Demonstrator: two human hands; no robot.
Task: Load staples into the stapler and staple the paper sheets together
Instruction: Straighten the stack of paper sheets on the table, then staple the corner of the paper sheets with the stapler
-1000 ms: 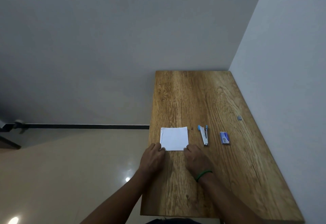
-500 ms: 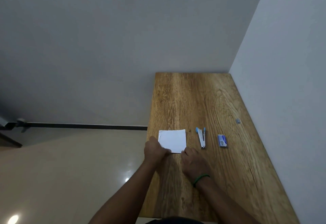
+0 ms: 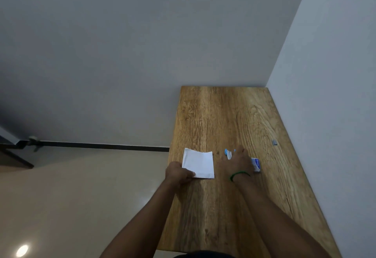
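Paper sheets (image 3: pixel 199 163) are lying as a small white stack near the left edge of the wooden bench (image 3: pixel 219 115), with the far left corner curling up a little. The left hand (image 3: pixel 178 173) is sitting at about seven o'clock from the stack, its fingers closed over the near left corner, thumb on top, pinning or pinching the sheets there. At three o'clock from the paper, the right hand (image 3: pixel 237 162) is reaching forward, palm down, and is covering most of the stapler (image 3: pixel 228 153); only the stapler's far end, grey metal with blue tips, is showing at twelve o'clock past the fingers. Whether the fingers are already gripping the stapler or only resting over it I cannot tell, since the back of the hand is hiding the contact. A green band (image 3: pixel 238 175) is circling the right wrist. Just beside that hand, at three o'clock, a small blue and white staple box (image 3: pixel 256 164) is lying flat on the bench, partly hidden by the hand's edge. Farther off, at about one o'clock and close to the right wall, a small grey staple strip (image 3: pixel 274 142) is lying alone.
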